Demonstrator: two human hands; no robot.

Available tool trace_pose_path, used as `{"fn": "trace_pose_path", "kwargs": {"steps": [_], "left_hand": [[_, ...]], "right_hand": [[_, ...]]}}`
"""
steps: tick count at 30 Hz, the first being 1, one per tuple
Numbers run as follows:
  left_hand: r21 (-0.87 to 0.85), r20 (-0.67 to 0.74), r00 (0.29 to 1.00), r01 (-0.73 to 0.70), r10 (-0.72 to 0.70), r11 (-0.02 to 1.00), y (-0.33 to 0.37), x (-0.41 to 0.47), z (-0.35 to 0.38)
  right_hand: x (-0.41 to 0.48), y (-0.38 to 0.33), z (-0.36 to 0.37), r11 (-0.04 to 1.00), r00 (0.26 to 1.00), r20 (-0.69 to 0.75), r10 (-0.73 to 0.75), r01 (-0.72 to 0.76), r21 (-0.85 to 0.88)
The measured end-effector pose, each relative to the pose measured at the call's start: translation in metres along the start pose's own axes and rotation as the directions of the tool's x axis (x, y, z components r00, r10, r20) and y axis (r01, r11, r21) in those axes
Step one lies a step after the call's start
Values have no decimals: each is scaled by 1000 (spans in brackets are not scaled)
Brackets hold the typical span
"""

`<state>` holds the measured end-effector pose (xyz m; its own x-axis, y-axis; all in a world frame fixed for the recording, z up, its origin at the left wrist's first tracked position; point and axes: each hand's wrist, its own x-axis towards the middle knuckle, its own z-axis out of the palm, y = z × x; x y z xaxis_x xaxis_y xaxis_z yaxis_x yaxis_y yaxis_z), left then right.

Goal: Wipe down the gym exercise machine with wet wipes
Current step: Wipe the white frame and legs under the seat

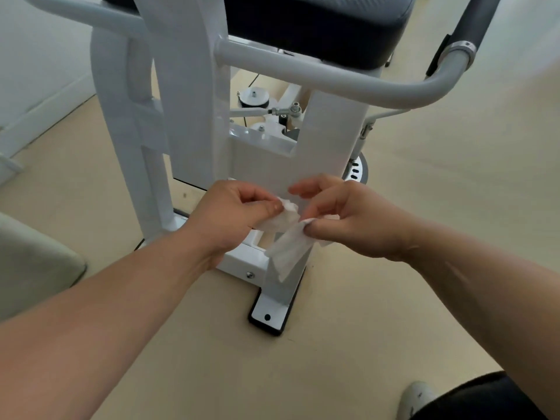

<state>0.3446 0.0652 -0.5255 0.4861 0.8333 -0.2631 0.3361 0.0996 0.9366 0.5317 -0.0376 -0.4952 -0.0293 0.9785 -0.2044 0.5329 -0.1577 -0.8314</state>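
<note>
A white gym machine (pixel 188 95) with thick upright posts and a grey curved handlebar (pixel 333 75) stands in front of me. A dark padded seat (pixel 318 22) sits at its top. Both my hands are low in front of the frame. My left hand (pixel 230 216) pinches a crumpled end of a white wet wipe (pixel 288 247). My right hand (pixel 348 219) pinches the wipe's other end between thumb and forefinger. The wipe hangs down between them, partly unfolded.
The machine's foot plate (pixel 269 313) with a black pad rests on the beige floor. A black foam grip (pixel 475 19) rises at the upper right. A pale green cushion (pixel 33 262) lies at the left. My shoe (pixel 418 395) shows at the bottom right.
</note>
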Motion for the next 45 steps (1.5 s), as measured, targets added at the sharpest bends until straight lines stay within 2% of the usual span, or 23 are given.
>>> {"fn": "trace_pose_path", "kwargs": {"steps": [2, 5, 8, 11, 16, 20, 22, 24, 26, 29, 33, 36, 39, 42, 43, 45], "left_hand": [[7, 32, 999, -17, 17, 1000, 3, -1, 6], [-92, 32, 999, -12, 15, 996, 7, 0, 14], [-72, -40, 998, -59, 56, 996, 8, 5, 15], [-100, -110, 990, -98, 87, 990, 4, 8, 13], [-124, -71, 990, -131, 123, 984, 3, 7, 22], [14, -102, 990, -100, 101, 995, -4, 12, 19], [39, -139, 985, -93, 98, 995, -4, 14, 18], [1, -101, 990, -100, 100, 995, 0, 14, 18], [-52, 6, 995, -95, 96, 994, 3, 10, 20], [-152, 122, 988, -72, 91, 986, 5, 2, 27], [-373, 184, 982, 37, 34, 927, 10, -2, 29], [-391, 190, 977, -15, 97, 920, 9, -3, 29], [-342, 194, 973, -53, 126, 938, 7, -3, 27], [-335, 233, 963, -48, 133, 941, 10, -1, 21], [-338, 224, 963, -65, 147, 939, 10, 0, 19], [-311, 173, 969, -115, 175, 944, 12, 3, 17]], "right_hand": [[-1, 5, -1, 998, 999, -35, 4, -2, 63], [-1, 13, -4, 1000, 991, -137, 6, -3, 24], [-1, 18, -10, 997, 969, -240, 60, -45, 69], [-1, 22, -14, 987, 951, -269, 152, -134, 83], [-2, 22, -11, 981, 964, -191, 185, -192, -16], [-7, 10, -14, 982, 993, -108, 53, -71, -174], [-9, 3, -13, 987, 999, -49, 16, -23, -159], [-9, -1, -9, 994, 999, -27, -25, 22, -112], [-5, 2, -4, 997, 996, -90, -28, 22, -70], [3, 12, 2, 998, 949, -314, 15, -33, -53], [11, 19, 10, 996, 866, -498, 46, -75, -39], [13, 19, 14, 996, 829, -556, 51, -85, -35], [8, 13, 11, 999, 862, -507, 21, -31, -13], [2, 9, 1, 996, 963, -261, 62, -43, 81], [1, 10, -2, 991, 973, -210, 97, -74, 116], [2, 12, -6, 974, 968, -203, 149, -108, 197]]}}
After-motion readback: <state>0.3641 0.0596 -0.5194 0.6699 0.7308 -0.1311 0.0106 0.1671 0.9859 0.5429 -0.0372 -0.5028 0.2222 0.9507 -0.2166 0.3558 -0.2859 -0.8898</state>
